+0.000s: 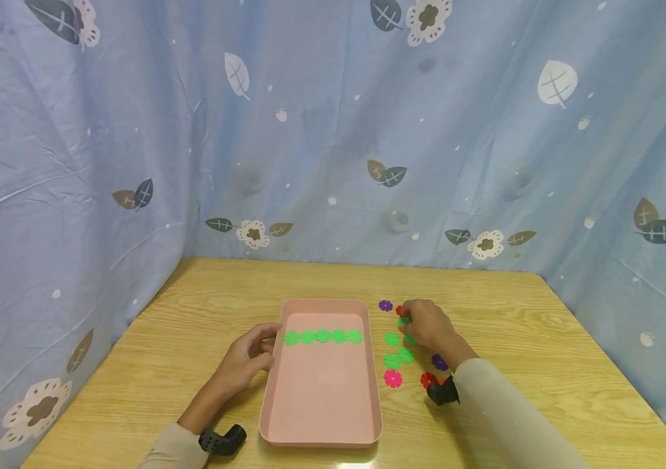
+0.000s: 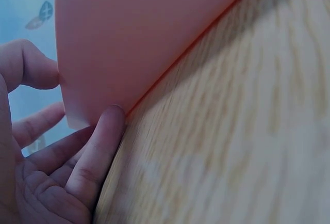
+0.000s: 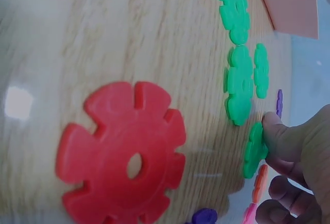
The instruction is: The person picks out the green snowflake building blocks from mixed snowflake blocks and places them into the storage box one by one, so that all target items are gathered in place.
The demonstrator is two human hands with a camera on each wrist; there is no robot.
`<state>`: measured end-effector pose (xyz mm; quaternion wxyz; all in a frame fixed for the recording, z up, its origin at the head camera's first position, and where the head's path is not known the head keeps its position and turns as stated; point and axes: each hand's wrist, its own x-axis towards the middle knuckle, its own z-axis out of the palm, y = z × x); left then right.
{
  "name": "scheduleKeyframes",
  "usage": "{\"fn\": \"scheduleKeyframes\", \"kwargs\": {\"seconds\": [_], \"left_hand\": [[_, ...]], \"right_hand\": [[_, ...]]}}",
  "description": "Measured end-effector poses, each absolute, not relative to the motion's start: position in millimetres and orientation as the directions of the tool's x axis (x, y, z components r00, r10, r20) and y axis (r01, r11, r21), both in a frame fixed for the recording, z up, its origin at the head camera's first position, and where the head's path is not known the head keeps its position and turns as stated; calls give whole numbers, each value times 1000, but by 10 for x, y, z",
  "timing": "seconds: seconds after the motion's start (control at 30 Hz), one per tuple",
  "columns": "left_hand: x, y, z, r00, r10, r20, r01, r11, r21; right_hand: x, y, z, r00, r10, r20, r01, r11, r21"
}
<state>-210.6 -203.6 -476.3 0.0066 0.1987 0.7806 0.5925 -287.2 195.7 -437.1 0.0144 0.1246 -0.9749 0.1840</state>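
Observation:
A pink rectangular tray lies on the wooden table, with a row of several green notched plastic discs across its far part. My left hand grips the tray's left side; in the left wrist view its thumb presses low on the outer wall and a finger reaches the rim. Right of the tray, my right hand pinches a green notched disc at its edge, the thumb on it and other fingers curled behind.
Near the right hand lie more green discs, a pink disc, a red disc and purple discs. An orange disc shows beyond the fingers. A blue patterned curtain encloses the wooden table.

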Motion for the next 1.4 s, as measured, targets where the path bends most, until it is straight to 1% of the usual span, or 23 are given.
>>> {"fn": "scheduleKeyframes", "kwargs": {"seconds": [0.2,0.4,0.5,0.7,0.83,1.1,1.4], "left_hand": [[-2100,-2050,-4761,-922,314,225,302,223,927],[-2079,-2050,-4754,-923,313,224,297,208,932],[-2068,-2045,-4748,-923,317,218,290,202,936],[-2050,-2053,-4747,-927,308,213,285,215,934],[-2042,-2069,-4750,-930,300,212,285,225,932],[-2062,-2053,-4746,-923,319,213,290,217,932],[-2094,-2034,-4730,-927,312,211,285,215,934]], "right_hand": [[-2890,1951,-4361,-968,-238,78,-248,878,-409],[-2917,1980,-4343,-967,-250,54,-242,829,-505],[-2919,1983,-4322,-957,-280,69,-272,794,-543],[-2899,1871,-4248,-930,-339,140,-354,731,-583],[-2866,1717,-4169,-925,-346,159,-365,688,-628],[-2806,1438,-4056,-900,-377,219,-421,617,-665],[-2739,1182,-3995,-892,-421,164,-412,606,-680]]}}
